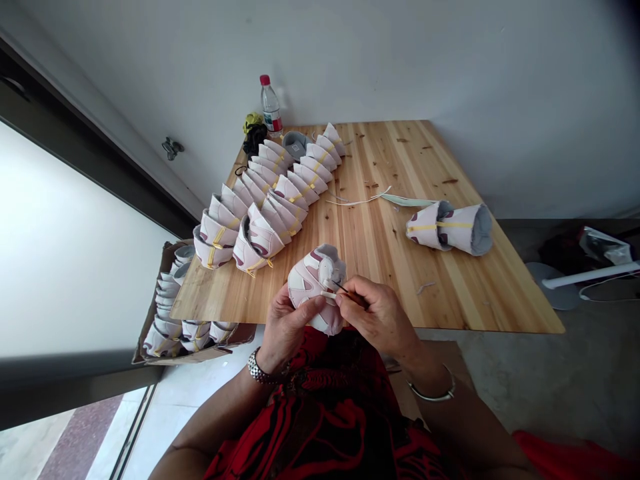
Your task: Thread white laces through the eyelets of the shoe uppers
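Note:
My left hand [287, 320] grips a white and mauve shoe upper [306, 279] at the table's front edge, thumb pressed on its near side. In my right hand [380, 317] is a thin-pointed hand tool [356, 297] with a brown handle, like an awl or a hook; its exact tip is hard to make out. The tool's dark shaft reaches to the front opening of the upper. A short white strip [328, 294] runs from the upper to my right fingertips. My right fingers are closed around the handle.
Two long rows of nested shoe uppers [260, 240] with yellow ties lie on the wooden table [370, 267]. Two more nested uppers [457, 227] lie at right, near a pale strip [407, 199]. A water bottle [271, 107] stands behind. A cardboard box [150, 333] of uppers sits at left.

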`<state>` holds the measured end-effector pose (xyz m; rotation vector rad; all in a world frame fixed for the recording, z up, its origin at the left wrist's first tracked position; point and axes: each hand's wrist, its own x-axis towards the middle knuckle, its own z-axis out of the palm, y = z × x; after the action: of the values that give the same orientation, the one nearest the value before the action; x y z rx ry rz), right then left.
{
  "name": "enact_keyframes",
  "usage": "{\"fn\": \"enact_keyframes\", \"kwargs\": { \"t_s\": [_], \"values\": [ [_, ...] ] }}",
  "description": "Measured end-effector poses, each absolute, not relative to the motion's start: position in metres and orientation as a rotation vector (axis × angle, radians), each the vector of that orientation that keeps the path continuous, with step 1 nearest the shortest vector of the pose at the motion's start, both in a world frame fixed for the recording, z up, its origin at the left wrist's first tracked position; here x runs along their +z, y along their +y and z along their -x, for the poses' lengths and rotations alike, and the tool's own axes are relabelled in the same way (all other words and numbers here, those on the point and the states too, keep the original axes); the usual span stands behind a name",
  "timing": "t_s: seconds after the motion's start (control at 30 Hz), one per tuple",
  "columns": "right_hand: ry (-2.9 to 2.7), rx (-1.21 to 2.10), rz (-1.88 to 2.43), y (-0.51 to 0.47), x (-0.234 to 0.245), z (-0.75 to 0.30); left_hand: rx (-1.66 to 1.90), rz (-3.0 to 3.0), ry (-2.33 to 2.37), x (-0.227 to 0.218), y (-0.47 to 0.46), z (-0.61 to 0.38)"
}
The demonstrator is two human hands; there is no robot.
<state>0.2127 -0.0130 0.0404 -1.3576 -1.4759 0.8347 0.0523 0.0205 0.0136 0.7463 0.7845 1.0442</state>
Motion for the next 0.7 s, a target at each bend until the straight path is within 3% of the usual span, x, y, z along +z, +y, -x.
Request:
{"fn": "enact_keyframes", "kwargs": {
  "t_s": [0.7],
  "values": [
    [-1.527,0.699,1.357,-0.0159,0.0396,-0.2097,0.984,-0.752,0.837,0.0143,0.0193,-0.0497]
  ]
}}
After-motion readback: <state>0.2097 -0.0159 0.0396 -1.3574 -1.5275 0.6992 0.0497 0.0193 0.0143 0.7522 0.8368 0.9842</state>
